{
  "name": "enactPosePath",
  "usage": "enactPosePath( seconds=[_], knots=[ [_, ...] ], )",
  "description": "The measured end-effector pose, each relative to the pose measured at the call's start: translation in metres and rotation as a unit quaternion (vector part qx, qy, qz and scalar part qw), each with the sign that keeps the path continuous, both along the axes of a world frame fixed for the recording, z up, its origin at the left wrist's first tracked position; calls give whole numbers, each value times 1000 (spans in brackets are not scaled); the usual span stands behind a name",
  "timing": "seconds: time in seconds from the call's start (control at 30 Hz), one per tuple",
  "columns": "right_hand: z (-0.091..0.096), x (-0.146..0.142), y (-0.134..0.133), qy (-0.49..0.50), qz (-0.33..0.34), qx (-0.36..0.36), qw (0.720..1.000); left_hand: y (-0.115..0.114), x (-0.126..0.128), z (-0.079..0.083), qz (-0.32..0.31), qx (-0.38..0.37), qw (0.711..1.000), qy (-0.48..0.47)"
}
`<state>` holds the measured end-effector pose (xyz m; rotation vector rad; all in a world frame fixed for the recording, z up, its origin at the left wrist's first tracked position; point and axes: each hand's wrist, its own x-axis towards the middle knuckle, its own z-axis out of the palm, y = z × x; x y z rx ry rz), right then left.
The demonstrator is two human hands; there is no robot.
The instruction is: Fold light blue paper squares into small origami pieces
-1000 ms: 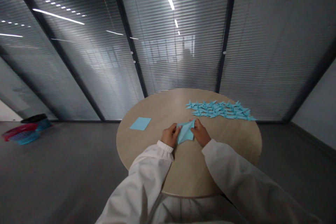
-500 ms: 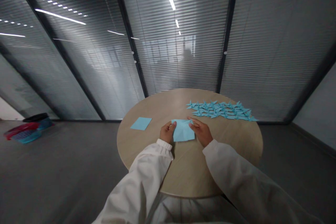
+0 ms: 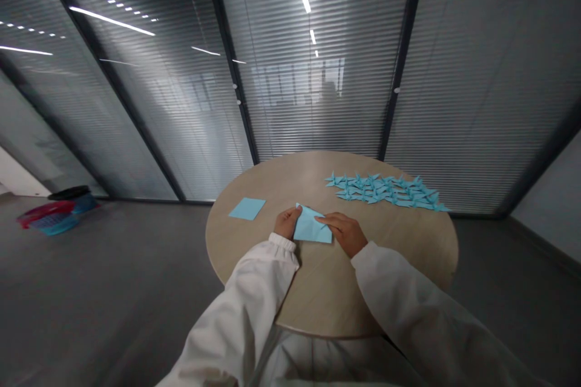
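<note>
Slatted blinds (image 3: 290,127), probably baskets (image 3: 49,214), grey floor (image 3: 136,254)

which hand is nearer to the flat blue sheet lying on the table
Left. The left hand is just right of the flat blue sheet, not touching it; the right hand is farther right, beyond the paper between the hands.

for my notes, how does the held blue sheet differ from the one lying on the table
The left hand grips and the right hand touches the held sheet; the loose sheet lies on the table, untouched. The held sheet looks creased, its upper edge slanting; the loose sheet looks flat and uncreased. Both are light blue.
</note>
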<state>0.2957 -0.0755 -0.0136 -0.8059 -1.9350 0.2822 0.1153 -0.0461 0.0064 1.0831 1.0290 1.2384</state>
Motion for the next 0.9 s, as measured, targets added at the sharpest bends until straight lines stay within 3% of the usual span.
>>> enactPosePath(
  seconds=[0.37,0.67,0.77,0.9],
  knots=[
    [-8,3,5,-30,-11,6,999,-2,1,4,6,7,1000,-1],
    [4,0,-5,-46,0,-7,999,1,3,-5,20,34,998,51],
    [9,-1,-9,6,19,-57,998,2,2,-8,19,58,996,69],
    [3,0,-2,107,-24,-221,969,-2,5,-9,-7,69,994,90]
  ],
)
